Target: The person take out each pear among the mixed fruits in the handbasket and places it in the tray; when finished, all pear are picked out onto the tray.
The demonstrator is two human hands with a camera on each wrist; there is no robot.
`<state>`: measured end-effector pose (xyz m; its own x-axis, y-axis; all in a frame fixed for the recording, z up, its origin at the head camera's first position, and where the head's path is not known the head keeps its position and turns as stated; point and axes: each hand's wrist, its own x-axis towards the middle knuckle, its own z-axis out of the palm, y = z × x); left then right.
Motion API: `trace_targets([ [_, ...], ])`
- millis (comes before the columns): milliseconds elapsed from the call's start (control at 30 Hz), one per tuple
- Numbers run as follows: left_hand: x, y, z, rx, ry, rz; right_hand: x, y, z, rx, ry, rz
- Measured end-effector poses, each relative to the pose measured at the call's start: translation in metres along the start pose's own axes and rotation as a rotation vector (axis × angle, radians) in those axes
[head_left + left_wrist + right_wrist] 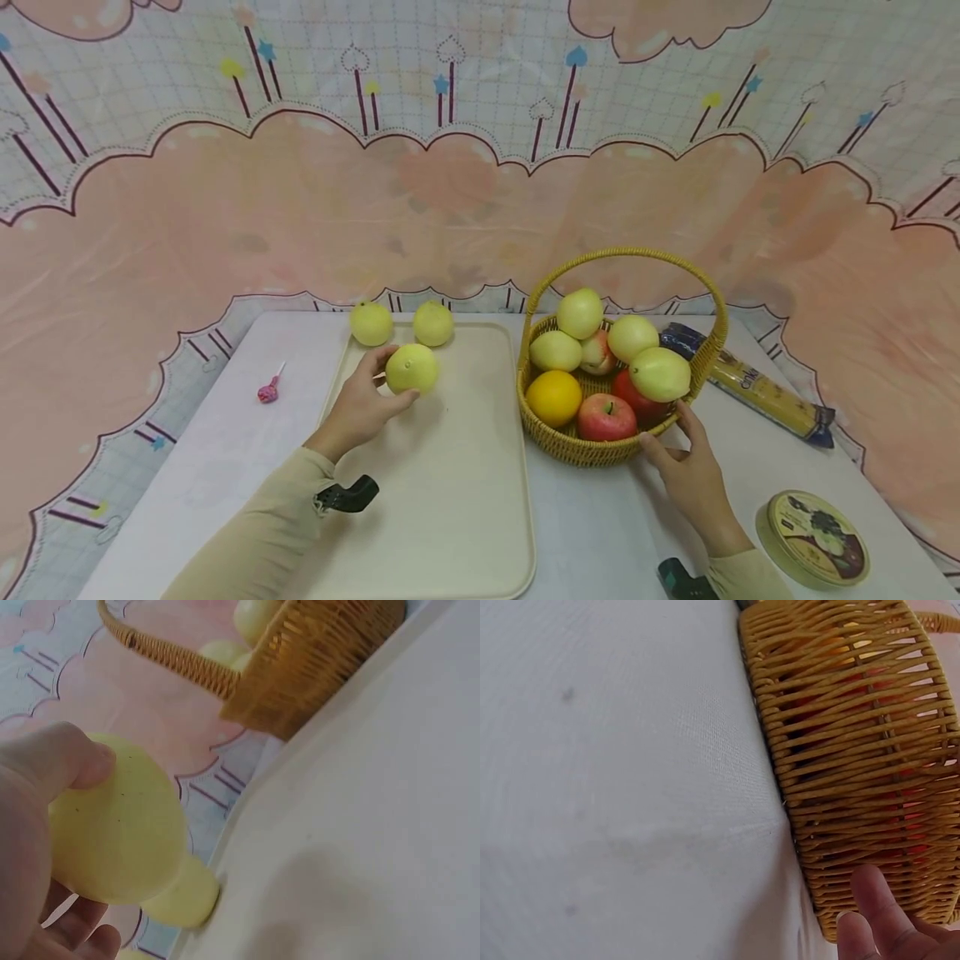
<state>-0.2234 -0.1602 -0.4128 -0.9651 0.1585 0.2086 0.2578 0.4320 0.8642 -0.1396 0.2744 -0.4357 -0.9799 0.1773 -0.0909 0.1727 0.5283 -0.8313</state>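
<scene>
Round tin point(817, 537) nearest, at right. Right hand point(692, 487) has fingers spread, fairly straight, against the wicker basket point(577, 450) of mixed fruit point(607, 418). Left hand point(366, 408) partly curled, gripping a yellow-green fruit point(414, 369) — held above the cream tray point(457, 500). Two similar fruits point(433, 323) — tray's far end.

Peach cloud-print backdrop point(480, 221) behind white-covered table point(592, 533); soft, even light.

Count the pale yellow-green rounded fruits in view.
7: one fruit in the left hand, two at the far end of the beige rectangular tray, four in the yellow woven basket, possibly hiding more.
</scene>
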Motion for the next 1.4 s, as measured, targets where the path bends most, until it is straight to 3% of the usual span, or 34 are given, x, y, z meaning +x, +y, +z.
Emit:
trace_targets([
  [233, 0.001, -0.023, -0.019, 0.015, 0.036, -0.068, 0.001, 0.0, 0.0, 0.004, -0.003, -0.005],
  [633, 0.003, -0.045, -0.042, -0.003, 0.081, -0.182, 0.003, -0.001, 0.001, -0.018, -0.01, -0.023],
  [867, 0.008, -0.052, -0.049, -0.036, 0.09, -0.277, 0.004, 0.003, 0.001, -0.027, -0.001, -0.029],
  [1400, 0.026, -0.067, -0.051, -0.035, 0.124, -0.337, 0.004, 0.002, 0.0, -0.034, -0.007, -0.036],
])
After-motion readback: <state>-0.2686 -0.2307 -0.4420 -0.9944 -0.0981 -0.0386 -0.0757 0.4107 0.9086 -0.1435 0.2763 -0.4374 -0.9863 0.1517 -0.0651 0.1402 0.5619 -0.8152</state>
